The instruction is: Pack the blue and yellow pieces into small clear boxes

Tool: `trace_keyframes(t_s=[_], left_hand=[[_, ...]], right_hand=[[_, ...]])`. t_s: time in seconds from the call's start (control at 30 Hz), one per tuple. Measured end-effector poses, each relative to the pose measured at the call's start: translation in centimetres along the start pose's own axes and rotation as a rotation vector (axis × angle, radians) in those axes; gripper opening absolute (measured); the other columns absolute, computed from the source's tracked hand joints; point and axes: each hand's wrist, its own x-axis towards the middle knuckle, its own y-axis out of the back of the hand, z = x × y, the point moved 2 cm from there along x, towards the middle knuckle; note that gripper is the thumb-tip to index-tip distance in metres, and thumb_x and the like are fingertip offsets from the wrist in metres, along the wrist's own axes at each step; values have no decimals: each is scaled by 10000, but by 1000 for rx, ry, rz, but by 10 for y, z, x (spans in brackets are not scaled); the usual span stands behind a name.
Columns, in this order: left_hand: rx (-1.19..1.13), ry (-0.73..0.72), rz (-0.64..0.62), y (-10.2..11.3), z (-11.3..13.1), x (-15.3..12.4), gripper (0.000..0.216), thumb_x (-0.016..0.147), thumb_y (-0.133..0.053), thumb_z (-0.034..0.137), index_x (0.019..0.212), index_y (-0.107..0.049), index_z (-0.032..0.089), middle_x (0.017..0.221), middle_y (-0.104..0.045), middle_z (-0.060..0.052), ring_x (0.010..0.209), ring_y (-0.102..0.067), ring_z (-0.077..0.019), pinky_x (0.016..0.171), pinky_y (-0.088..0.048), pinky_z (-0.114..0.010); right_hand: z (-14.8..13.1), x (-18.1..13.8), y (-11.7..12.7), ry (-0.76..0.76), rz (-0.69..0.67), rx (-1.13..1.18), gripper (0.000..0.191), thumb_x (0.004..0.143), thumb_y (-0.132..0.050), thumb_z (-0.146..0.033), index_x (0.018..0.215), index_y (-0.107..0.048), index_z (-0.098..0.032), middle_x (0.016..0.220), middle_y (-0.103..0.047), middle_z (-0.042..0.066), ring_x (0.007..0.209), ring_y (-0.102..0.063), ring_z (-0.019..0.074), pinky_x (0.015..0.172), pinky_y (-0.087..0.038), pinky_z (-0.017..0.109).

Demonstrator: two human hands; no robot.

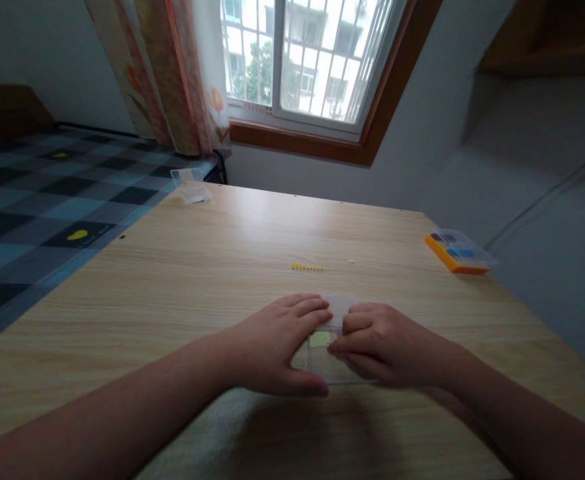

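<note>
A clear plastic box (322, 369) with compartments lies on the table in front of me, its see-through lid (340, 305) tipped back at the far side. Inside it shows a pale yellow-green piece (321, 339). My left hand (277, 343) grips the box's left side, fingers over the far part and thumb along the near edge. Over the right half of the box, my right hand (387, 343) is closed, with thumb and index finger pinched near the yellow-green piece. Whatever is between those fingertips is too small to make out.
Small yellow pieces (306, 267) stand in a row beyond the box, with tiny white bits (351, 261) to their right. An open clear case (192, 190) sits at the table's far left corner. An orange box with a clear lid (457, 253) lies by the right edge.
</note>
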Motion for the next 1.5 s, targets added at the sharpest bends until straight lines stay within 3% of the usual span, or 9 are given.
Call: trace_keyframes(t_s=[0.43, 0.83, 1.2, 1.27, 1.37, 1.43, 1.5], left_hand=[[15, -5, 5, -2, 0, 0, 969, 764, -747, 696, 1485, -488, 104, 1550, -478, -201, 1457, -412, -376, 1221, -313, -507], [19, -15, 12, -1, 0, 0, 947, 772, -732, 707, 1476, -497, 119, 1540, -490, -201, 1449, -426, -372, 1217, -315, -509], [15, -4, 0, -1, 0, 0, 966, 761, -753, 688, 1483, -492, 102, 1546, -479, -208, 1453, -416, -383, 1221, -314, -519], [13, 5, -7, 0, 0, -1, 973, 755, -766, 677, 1486, -490, 97, 1551, -472, -209, 1456, -410, -388, 1221, -317, -523], [9, 19, -14, 0, 0, -1, 957, 754, -769, 667, 1491, -488, 124, 1566, -457, -199, 1458, -410, -389, 1211, -332, -531], [-1, 20, -11, 1, 0, 0, 951, 752, -772, 665, 1492, -489, 139, 1569, -452, -198, 1455, -414, -392, 1206, -338, -542], [-11, 19, -8, 2, 0, -1, 957, 748, -777, 664, 1491, -490, 134, 1568, -451, -206, 1457, -411, -396, 1204, -338, -552]], right_hand=[[1, 1, -2, 13, -25, -11, 234, 990, -501, -211, 933, -727, -199, 775, -630, 18, 743, -551, 157, 712, -380, 305], [2, 3, -4, -4, -18, -4, 228, 989, -507, -207, 990, -735, -208, 819, -661, 26, 777, -575, 164, 750, -396, 315], [-1, 4, -3, 34, 40, 7, 221, 975, -513, -196, 921, -728, -202, 757, -639, 16, 727, -567, 155, 695, -396, 306], [2, 4, 1, 54, 112, 38, 218, 978, -519, -195, 929, -732, -197, 730, -623, 16, 682, -553, 146, 649, -391, 296], [22, -1, 11, 20, 403, 82, 188, 975, -550, -187, 970, -738, -192, 722, -621, 23, 667, -556, 145, 628, -418, 282], [46, -6, 16, -88, 622, 48, 164, 962, -580, -187, 981, -743, -200, 747, -641, 34, 717, -584, 162, 669, -459, 293], [76, -12, 16, -264, 739, -29, 165, 949, -593, -216, 991, -753, -211, 793, -671, 47, 784, -608, 191, 733, -486, 331]])
